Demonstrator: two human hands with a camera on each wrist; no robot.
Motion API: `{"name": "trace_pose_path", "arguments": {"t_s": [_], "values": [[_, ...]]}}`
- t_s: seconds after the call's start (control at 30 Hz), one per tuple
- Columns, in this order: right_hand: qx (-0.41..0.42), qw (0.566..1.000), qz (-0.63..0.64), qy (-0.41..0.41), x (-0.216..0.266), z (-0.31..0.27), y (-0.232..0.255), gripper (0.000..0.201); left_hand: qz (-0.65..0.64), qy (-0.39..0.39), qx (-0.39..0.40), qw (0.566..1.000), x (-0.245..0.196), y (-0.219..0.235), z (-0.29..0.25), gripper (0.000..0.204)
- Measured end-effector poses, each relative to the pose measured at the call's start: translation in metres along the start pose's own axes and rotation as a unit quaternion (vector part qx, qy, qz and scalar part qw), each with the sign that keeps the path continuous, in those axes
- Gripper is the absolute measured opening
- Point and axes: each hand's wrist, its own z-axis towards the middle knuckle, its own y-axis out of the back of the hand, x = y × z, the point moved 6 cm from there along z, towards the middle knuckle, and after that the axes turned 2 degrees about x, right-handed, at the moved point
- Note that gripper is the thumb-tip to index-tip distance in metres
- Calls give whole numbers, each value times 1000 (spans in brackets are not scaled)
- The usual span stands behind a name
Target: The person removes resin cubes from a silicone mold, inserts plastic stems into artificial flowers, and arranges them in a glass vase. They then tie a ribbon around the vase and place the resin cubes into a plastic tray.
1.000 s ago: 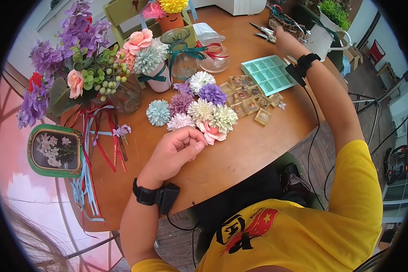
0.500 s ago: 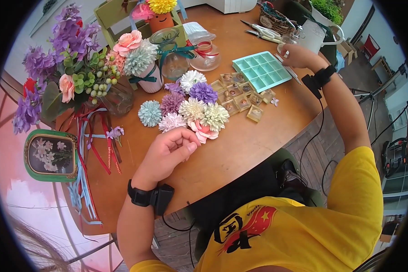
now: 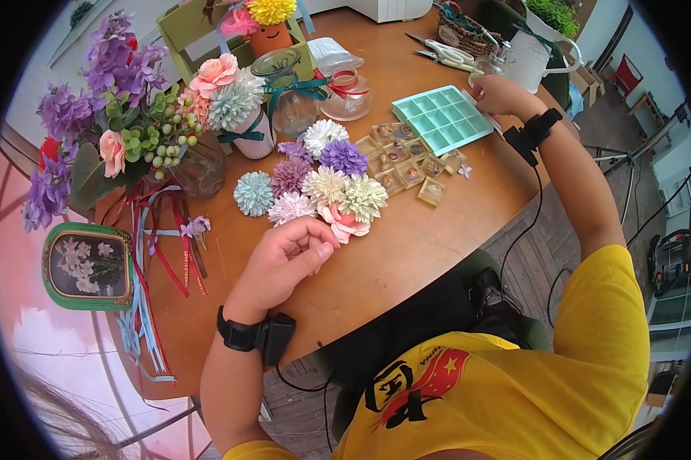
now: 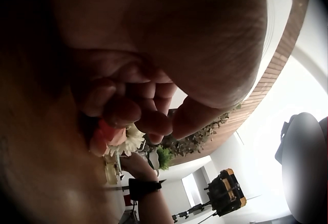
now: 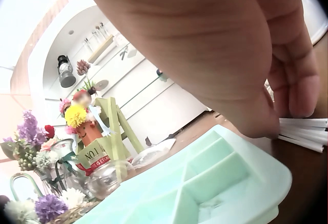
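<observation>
Fingers loosely curled and holding nothing, the left hand (image 3: pixel 284 261) rests on the table beside the pink flower (image 3: pixel 344 222). Around that flower sit several pompom flowers, among them a purple one (image 3: pixel 343 157) and a light blue one (image 3: pixel 253 193). The right hand (image 3: pixel 506 98) reaches past the right end of the mint compartment tray (image 3: pixel 443 119). In the right wrist view, its thumb and bent fingers are at several thin white sticks (image 5: pixel 307 134) beside the tray (image 5: pixel 230 183); whether they pinch the sticks is unclear.
Small amber blocks (image 3: pixel 411 172) lie left of the tray. Scissors (image 3: pixel 449 55), a basket (image 3: pixel 464 31) and a white watering can (image 3: pixel 528 65) stand beyond the right hand. Glass jars (image 3: pixel 296 107), a bouquet (image 3: pixel 131 115), ribbons (image 3: pixel 142 322) and a green frame (image 3: pixel 88 264) are leftward.
The right hand has come down from beside the scissors to the sticks by the tray. The left hand keeps its place by the pink flower. The head view has shifted slightly.
</observation>
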Motion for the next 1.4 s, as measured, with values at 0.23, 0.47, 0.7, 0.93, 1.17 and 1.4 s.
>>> {"name": "trace_pose_path", "arguments": {"t_s": [0.23, 0.47, 0.7, 0.93, 1.17, 1.4], "values": [[-14, 1000, 4, 0, -5, 5, 1, 24, 12, 0, -16, 1000, -3, -3, 0, 13], [51, 998, 18, -41, -7, -20, 6, 29, 23, -3, -22, 999, -5, -3, 0, 14], [40, 997, 61, -30, -9, -49, 0, 36, 28, -3, -25, 999, -3, -3, 1, 14], [90, 990, 102, -24, -10, -51, -3, 29, 27, -5, -24, 999, -2, -2, 2, 14], [32, 997, 67, -7, -15, -44, -4, 16, 23, -5, -22, 999, -2, -3, 2, 14], [28, 997, 69, 26, -9, -56, 8, 34, 31, 7, -25, 999, -1, -1, 2, 14]]}}
